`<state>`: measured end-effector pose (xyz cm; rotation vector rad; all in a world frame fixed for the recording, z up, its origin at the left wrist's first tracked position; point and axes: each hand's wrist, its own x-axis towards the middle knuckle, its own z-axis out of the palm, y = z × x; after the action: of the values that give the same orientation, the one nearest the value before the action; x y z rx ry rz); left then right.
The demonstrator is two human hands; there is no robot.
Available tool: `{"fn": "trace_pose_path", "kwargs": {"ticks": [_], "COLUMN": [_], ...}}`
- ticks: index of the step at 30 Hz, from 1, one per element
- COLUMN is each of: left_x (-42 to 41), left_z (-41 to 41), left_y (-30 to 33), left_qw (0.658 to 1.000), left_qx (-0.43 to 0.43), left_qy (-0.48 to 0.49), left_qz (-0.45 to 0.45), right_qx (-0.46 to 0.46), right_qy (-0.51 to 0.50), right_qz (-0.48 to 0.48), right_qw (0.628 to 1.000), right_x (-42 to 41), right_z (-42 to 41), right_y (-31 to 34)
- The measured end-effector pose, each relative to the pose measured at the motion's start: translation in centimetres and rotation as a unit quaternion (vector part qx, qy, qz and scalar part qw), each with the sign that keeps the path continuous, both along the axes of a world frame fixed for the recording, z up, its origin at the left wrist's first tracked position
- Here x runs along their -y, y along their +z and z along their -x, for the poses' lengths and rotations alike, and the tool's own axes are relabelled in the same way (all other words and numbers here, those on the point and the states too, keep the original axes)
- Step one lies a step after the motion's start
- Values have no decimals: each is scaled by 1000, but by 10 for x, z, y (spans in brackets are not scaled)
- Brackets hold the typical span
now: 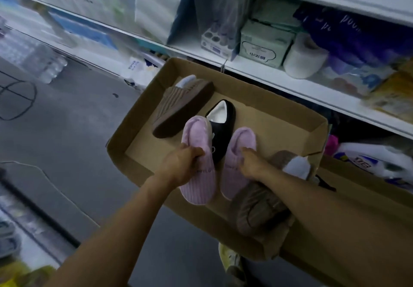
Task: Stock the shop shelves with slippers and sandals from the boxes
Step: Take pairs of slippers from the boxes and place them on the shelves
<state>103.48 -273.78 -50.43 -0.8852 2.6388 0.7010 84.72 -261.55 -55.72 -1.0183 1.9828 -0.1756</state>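
Both arms reach down into the cardboard box (pixel 250 94). Left hand (pixel 181 164) grips one pink slipper (pixel 196 175) at its opening; right hand (pixel 252 164) pinches the second pink slipper (pixel 239 148). Count in box: two pink, one black slipper (pixel 223 130), two brown slippers (pixel 178 108).

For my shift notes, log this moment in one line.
left hand: grips left pink slipper | right hand: grips right pink slipper | cardboard box

Left hand (pixel 182 164) grips one pink corduroy slipper (pixel 197 159); right hand (pixel 252 164) grips its mate (pixel 238 164), both over shallow brown cardboard box (pixel 279 108) beside black slipper (pixel 222 128).
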Motion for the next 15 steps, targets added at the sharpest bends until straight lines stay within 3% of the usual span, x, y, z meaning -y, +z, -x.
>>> {"fn": "trace_pose_path", "kwargs": {"ticks": [4,9,15], "left_x": [5,11,24], "left_z": [3,12,41], "left_y": [-10,-6,16], "left_qw": [1000,1000,994], "left_qx": [-2,-6,6], "left_qy": [-6,-13,-14], "left_qz": [-11,-13,-104], "right_qx": [34,32,87], "right_qy": [-13,-59,4], "right_qz": [-15,91,101], "right_qw": [999,994,991], "right_x": [2,0,9], "right_z": [6,21,56], "right_y": [-7,15,58]}}
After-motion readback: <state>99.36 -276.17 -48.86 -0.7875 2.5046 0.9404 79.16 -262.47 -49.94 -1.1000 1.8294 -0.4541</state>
